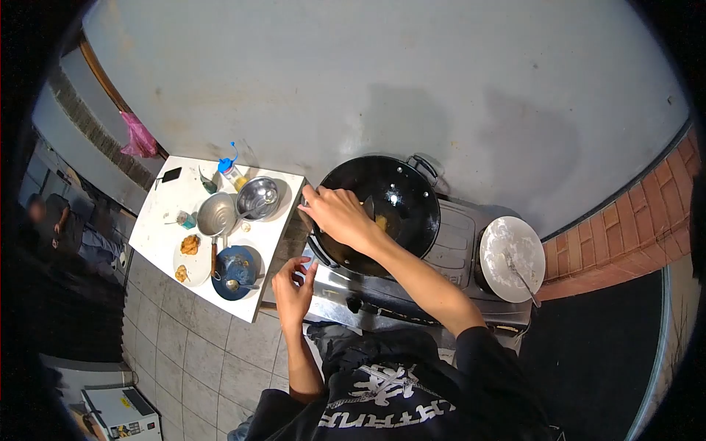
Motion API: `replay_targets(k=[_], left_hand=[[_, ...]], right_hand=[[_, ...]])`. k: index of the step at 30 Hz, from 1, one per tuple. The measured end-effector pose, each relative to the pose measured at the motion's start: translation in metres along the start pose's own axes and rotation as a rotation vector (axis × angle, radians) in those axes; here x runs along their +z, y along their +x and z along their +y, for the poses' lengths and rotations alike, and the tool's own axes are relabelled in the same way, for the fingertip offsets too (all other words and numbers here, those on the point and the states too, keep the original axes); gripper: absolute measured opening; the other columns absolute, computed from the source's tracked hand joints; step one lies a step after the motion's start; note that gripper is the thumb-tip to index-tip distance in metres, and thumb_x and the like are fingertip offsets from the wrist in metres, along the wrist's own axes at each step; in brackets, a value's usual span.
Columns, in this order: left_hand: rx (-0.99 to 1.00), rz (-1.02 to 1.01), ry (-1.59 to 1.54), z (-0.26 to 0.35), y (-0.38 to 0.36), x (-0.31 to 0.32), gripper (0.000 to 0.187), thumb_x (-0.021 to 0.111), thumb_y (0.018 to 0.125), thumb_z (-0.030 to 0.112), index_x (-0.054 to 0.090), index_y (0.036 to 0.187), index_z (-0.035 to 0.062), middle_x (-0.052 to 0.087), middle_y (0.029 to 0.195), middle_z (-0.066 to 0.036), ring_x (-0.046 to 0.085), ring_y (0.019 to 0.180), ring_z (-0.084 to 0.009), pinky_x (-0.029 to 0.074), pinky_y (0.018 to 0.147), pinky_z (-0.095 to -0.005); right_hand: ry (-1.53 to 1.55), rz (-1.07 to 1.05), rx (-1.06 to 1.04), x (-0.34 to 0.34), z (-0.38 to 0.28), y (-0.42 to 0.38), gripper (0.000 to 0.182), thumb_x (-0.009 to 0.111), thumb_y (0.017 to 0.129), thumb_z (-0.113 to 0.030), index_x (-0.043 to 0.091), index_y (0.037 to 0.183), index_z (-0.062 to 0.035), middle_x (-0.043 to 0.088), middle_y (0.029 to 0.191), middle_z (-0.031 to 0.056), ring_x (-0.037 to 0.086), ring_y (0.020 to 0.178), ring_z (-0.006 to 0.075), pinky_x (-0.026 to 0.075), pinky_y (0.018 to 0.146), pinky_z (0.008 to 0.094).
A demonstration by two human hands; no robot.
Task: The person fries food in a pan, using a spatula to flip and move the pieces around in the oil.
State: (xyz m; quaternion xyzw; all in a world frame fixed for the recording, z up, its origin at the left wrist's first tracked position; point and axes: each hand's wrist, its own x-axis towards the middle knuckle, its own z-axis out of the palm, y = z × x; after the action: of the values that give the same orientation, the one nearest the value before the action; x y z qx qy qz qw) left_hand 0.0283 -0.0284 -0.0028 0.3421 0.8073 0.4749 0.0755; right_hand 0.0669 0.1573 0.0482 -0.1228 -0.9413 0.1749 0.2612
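Observation:
A black wok (pixel 408 184) with two side handles sits on the gas stove (pixel 450 246). My right hand (pixel 338 214) reaches across the wok's left side, its fingers closed around the handle of a dark utensil, whose head (pixel 368 206) is down in the wok. Beside it in the wok lies a small yellowish piece of food (pixel 381 222). Close to the wok's near left handle, my left hand (pixel 295 285) is raised with its fingers apart and curved, holding nothing.
Left, a white table (pixel 163 213) bears a steel bowl (pixel 257 197), a saucepan (pixel 216 214), a blue plate (pixel 234 273) and fried food (pixel 190 245). Right of the wok is a floury white bowl (pixel 502 250) with a spoon. A person (pixel 62 220) is far left.

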Motion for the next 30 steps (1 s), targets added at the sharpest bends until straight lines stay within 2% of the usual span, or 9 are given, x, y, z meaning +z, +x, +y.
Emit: replay_targets(k=[4, 6, 7, 8, 11, 15, 17, 23, 30], left_hand=[[-0.064, 0.048, 0.034, -0.005, 0.001, 0.002, 0.027, 0.076, 0.084, 0.021, 0.071, 0.097, -0.0017, 0.063, 0.068, -0.009, 0.053, 0.053, -0.0142, 0.043, 0.054, -0.0298], [-0.07, 0.063, 0.049, -0.006, 0.001, 0.002, 0.028, 0.076, 0.084, 0.022, 0.072, 0.1, -0.0016, 0.064, 0.069, -0.009, 0.053, 0.054, -0.0146, 0.044, 0.055, -0.03], [-0.053, 0.07, 0.058, -0.006, 0.001, 0.003, 0.029, 0.076, 0.084, 0.022, 0.072, 0.101, -0.0013, 0.064, 0.07, -0.01, 0.054, 0.054, -0.015, 0.044, 0.055, -0.0303], [-0.036, 0.077, 0.068, -0.007, 0.001, 0.003, 0.029, 0.076, 0.084, 0.022, 0.072, 0.102, -0.0009, 0.065, 0.071, -0.011, 0.054, 0.055, -0.0154, 0.044, 0.055, -0.0306], [-0.008, 0.067, 0.094, -0.013, 0.002, 0.005, 0.028, 0.075, 0.084, 0.021, 0.073, 0.101, -0.0011, 0.065, 0.072, -0.012, 0.055, 0.055, -0.0161, 0.045, 0.055, -0.0311], [-0.021, 0.067, 0.082, -0.011, 0.001, 0.004, 0.027, 0.076, 0.084, 0.021, 0.073, 0.098, -0.0015, 0.065, 0.072, -0.013, 0.056, 0.056, -0.0167, 0.045, 0.055, -0.0315], [-0.009, 0.059, 0.083, -0.012, 0.001, 0.005, 0.026, 0.076, 0.084, 0.021, 0.073, 0.098, -0.0011, 0.065, 0.072, -0.012, 0.055, 0.056, -0.0172, 0.045, 0.055, -0.0319], [-0.028, 0.054, 0.083, -0.01, 0.001, 0.007, 0.024, 0.075, 0.084, 0.02, 0.074, 0.098, 0.0002, 0.064, 0.071, -0.011, 0.054, 0.054, -0.0176, 0.043, 0.055, -0.0319], [-0.058, 0.041, 0.084, -0.009, 0.001, 0.003, 0.024, 0.075, 0.084, 0.019, 0.074, 0.098, -0.0005, 0.063, 0.07, -0.01, 0.053, 0.055, -0.0165, 0.043, 0.055, -0.0314]], right_hand=[[-0.019, -0.023, -0.021, 0.011, -0.006, 0.005, 0.029, 0.063, 0.093, -0.024, 0.055, 0.093, 0.0042, 0.064, 0.072, 0.0211, 0.067, 0.068, 0.0398, 0.054, 0.058, 0.0459], [-0.058, -0.083, 0.009, 0.016, -0.01, 0.007, 0.031, 0.06, 0.095, -0.025, 0.057, 0.104, 0.0045, 0.067, 0.074, 0.0205, 0.07, 0.07, 0.0372, 0.055, 0.058, 0.0433], [-0.05, -0.094, 0.014, 0.019, -0.011, 0.007, 0.032, 0.06, 0.094, -0.025, 0.057, 0.104, 0.0055, 0.067, 0.075, 0.0209, 0.07, 0.07, 0.0374, 0.055, 0.058, 0.0431], [-0.048, -0.094, 0.013, 0.024, -0.012, 0.007, 0.032, 0.06, 0.094, -0.025, 0.057, 0.104, 0.0055, 0.067, 0.075, 0.0209, 0.07, 0.07, 0.0374, 0.055, 0.058, 0.0431], [-0.032, 0.035, -0.034, 0.039, -0.01, 0.004, 0.029, 0.062, 0.093, -0.024, 0.056, 0.091, 0.0042, 0.064, 0.074, 0.0222, 0.068, 0.068, 0.0394, 0.054, 0.057, 0.0446], [-0.014, -0.026, 0.036, 0.028, -0.01, 0.009, 0.029, 0.062, 0.094, -0.023, 0.055, 0.092, 0.0046, 0.065, 0.075, 0.0226, 0.068, 0.07, 0.04, 0.054, 0.058, 0.0456], [-0.002, -0.019, 0.054, 0.023, -0.006, 0.009, 0.032, 0.06, 0.094, -0.023, 0.057, 0.105, 0.0064, 0.067, 0.078, 0.0243, 0.069, 0.07, 0.0393, 0.055, 0.058, 0.044], [0.005, 0.005, 0.044, 0.032, -0.008, 0.012, 0.028, 0.062, 0.093, -0.023, 0.055, 0.095, 0.0042, 0.065, 0.077, 0.0234, 0.068, 0.07, 0.0405, 0.054, 0.058, 0.0458], [-0.046, 0.0, 0.065, 0.055, -0.016, 0.016, 0.027, 0.064, 0.091, -0.021, 0.055, 0.097, 0.0032, 0.064, 0.081, 0.025, 0.068, 0.071, 0.0407, 0.055, 0.057, 0.045]])
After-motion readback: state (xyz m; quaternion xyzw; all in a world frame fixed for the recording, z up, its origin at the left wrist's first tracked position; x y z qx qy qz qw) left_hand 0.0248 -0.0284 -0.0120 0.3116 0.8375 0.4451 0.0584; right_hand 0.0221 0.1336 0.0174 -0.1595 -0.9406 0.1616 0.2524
